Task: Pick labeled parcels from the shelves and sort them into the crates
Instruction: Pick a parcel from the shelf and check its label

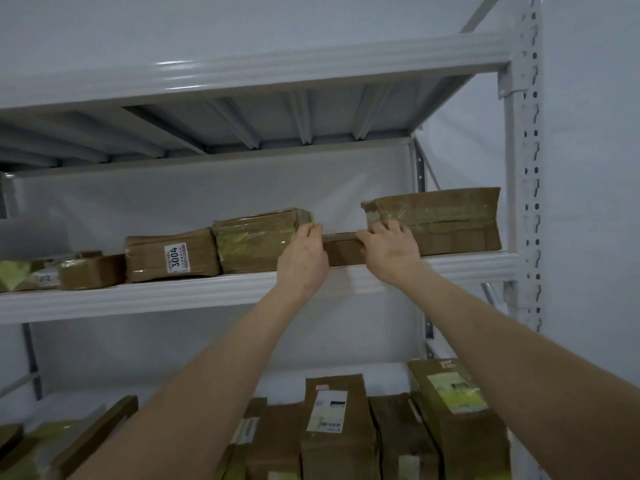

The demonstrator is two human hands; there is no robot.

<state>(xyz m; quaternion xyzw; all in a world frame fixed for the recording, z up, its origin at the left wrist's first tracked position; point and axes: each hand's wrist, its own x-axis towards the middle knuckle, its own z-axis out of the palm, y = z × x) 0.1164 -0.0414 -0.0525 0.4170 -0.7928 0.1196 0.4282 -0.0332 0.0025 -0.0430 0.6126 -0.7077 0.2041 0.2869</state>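
Gripping a flat parcel (343, 251) on the shelf (173, 296) — left hand (303, 259), right hand (391, 252).

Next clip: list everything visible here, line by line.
Rack: one, white metal, throughout.
3004 parcel: one, brown, white label, upper shelf.
Taped parcel: one, brown, touching its right side.
Flat parcel: one, brown, upper shelf, between the hands.
Large parcel: one, brown, upper shelf, right end.
Small parcels: at least two, brown, upper shelf, far left.
Lower parcels: several, brown, some labelled, lower shelf.
Left hand: grips flat parcel's left end.
Right hand: grips its right end.
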